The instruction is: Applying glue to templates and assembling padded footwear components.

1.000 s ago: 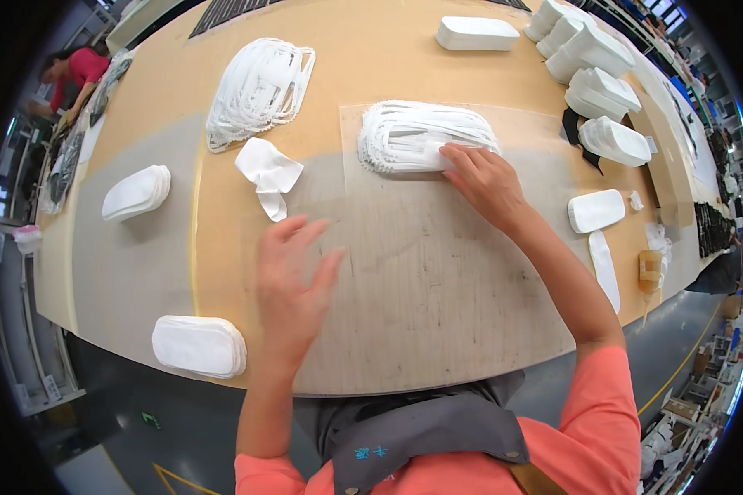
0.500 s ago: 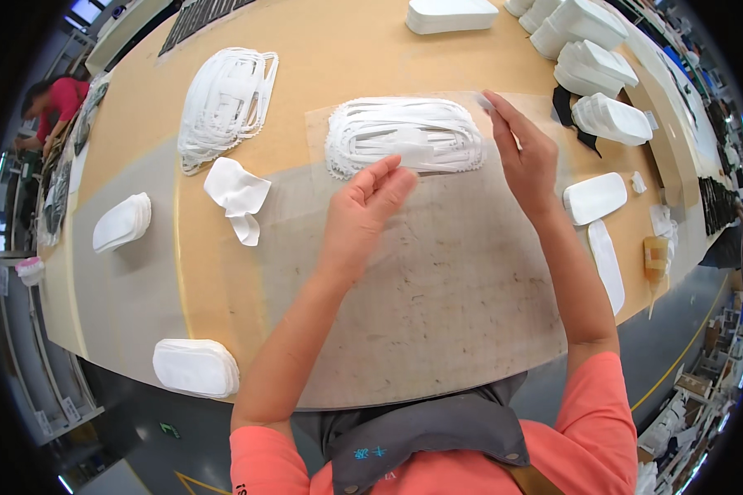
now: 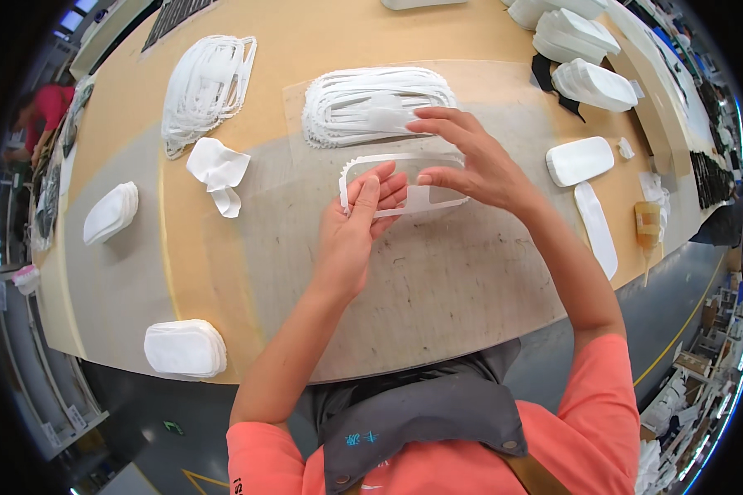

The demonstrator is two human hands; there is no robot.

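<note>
I have the left hand closed on a thin white frame, a rounded oblong ring with a toothed left end and a broad tab along its near side, gripping it near that left end above the tan-and-grey counter. My right hand is spread wide, thumb well apart from the fingers, at the frame's right part; I cannot tell whether the thumb touches it. Just beyond the frame I see a flat pile of similar white rings, and off to the left a looser heap of white looped strips. Nearer me than that heap lies a crumpled white fabric piece. On the right, a white rounded oblong pad sits just beside a long white strip.
</note>
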